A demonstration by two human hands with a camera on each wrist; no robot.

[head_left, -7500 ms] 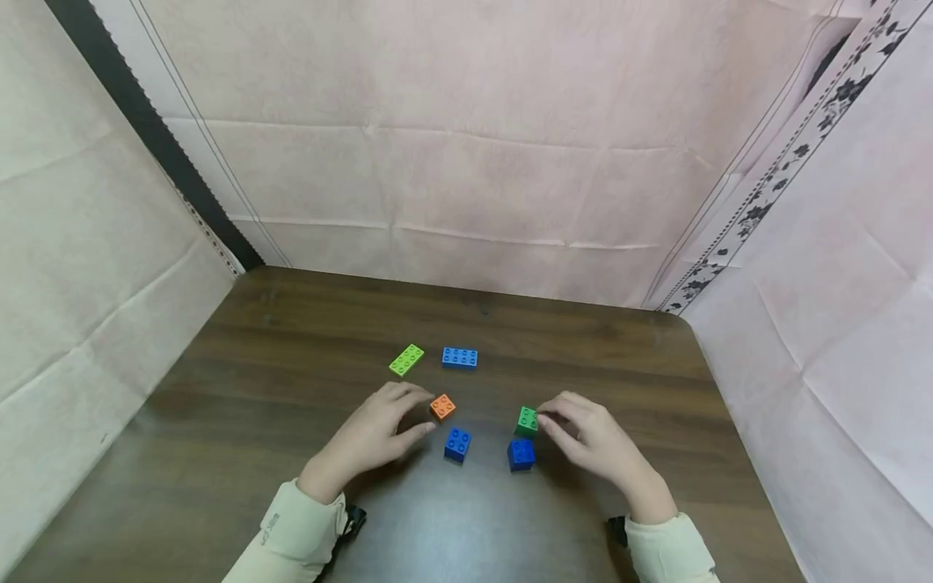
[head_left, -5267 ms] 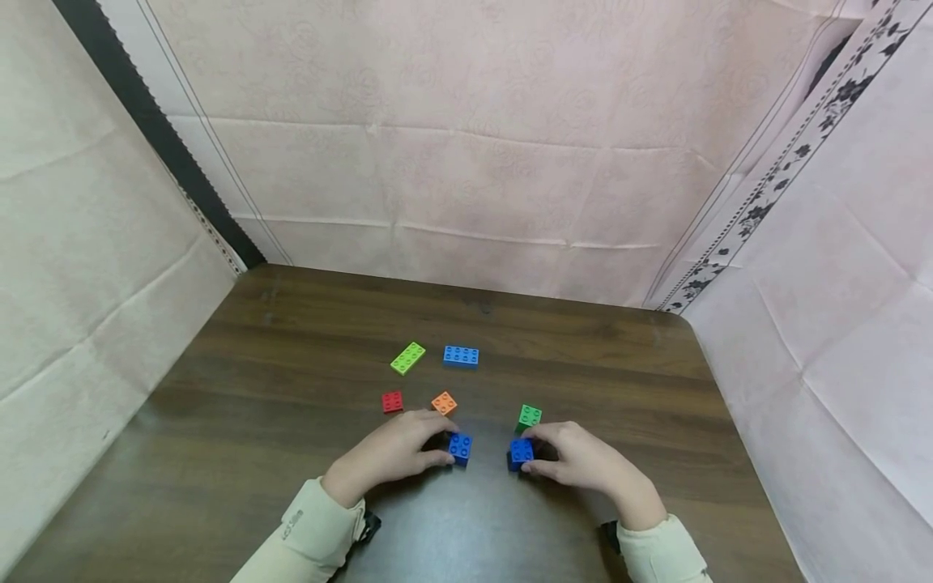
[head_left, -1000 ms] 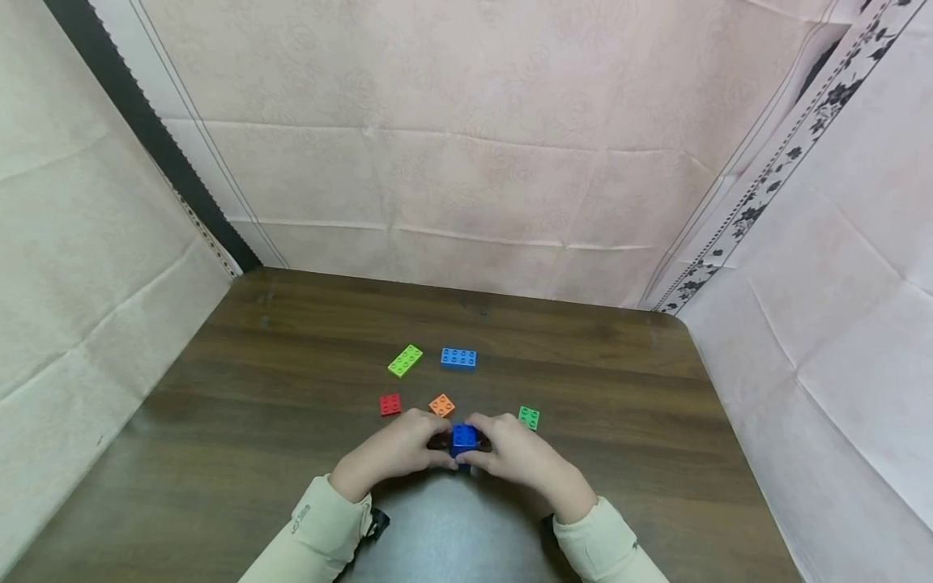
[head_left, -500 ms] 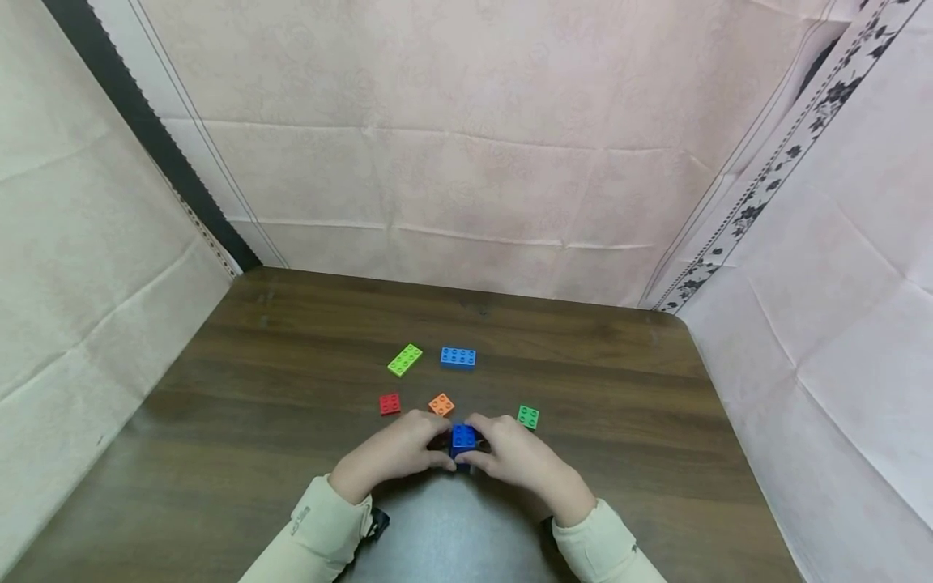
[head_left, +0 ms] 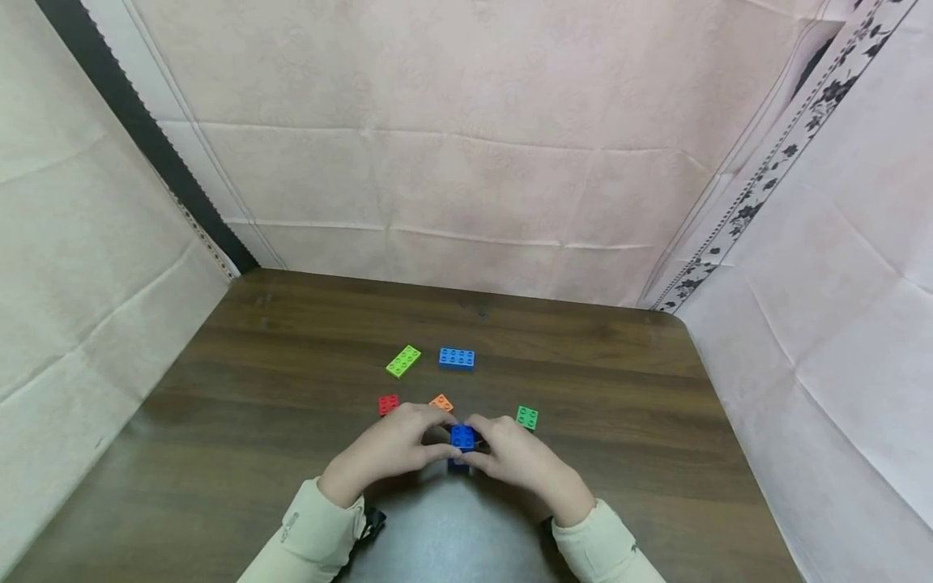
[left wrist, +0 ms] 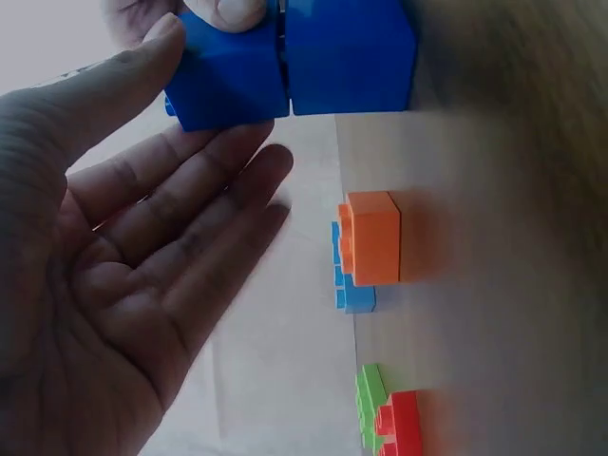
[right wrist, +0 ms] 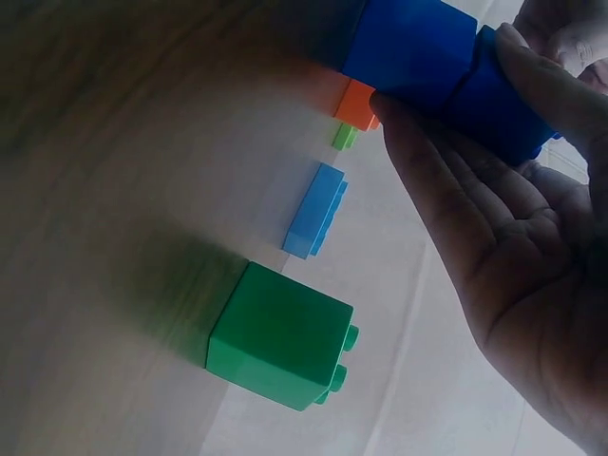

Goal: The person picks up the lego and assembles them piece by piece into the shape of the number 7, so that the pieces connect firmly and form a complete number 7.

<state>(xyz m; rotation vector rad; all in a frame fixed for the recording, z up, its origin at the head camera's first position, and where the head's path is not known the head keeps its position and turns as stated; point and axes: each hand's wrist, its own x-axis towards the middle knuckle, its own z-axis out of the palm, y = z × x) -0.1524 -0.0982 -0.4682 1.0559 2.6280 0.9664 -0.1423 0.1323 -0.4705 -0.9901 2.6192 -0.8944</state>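
Note:
Two blue toy building bricks stand one on top of the other, the upper brick point(head_left: 462, 437) over the lower brick point(left wrist: 350, 62). A thin seam shows between them in both wrist views. From the left, my left hand point(head_left: 394, 445) pinches the upper brick, thumb at its near side and fingertips at its far side. My right hand point(head_left: 517, 453) holds the stack from the right, its thumb on the upper brick and a fingertip reaching down by the lower one. In the head view the hands hide most of the lower brick.
Behind my left hand lie an orange brick point(head_left: 442, 402) and a red brick point(head_left: 388, 404). A green brick point(head_left: 527, 418) stands beyond my right hand. Farther back are a lime brick point(head_left: 403, 361) and a long light-blue brick point(head_left: 456, 359). Cloth hangs around the wooden table point(head_left: 291, 340).
Earlier the blue bricks stood apart; the right one has moved left onto the other. Since half a second ago, my left hand has shifted slightly up and away, covering part of the orange brick.

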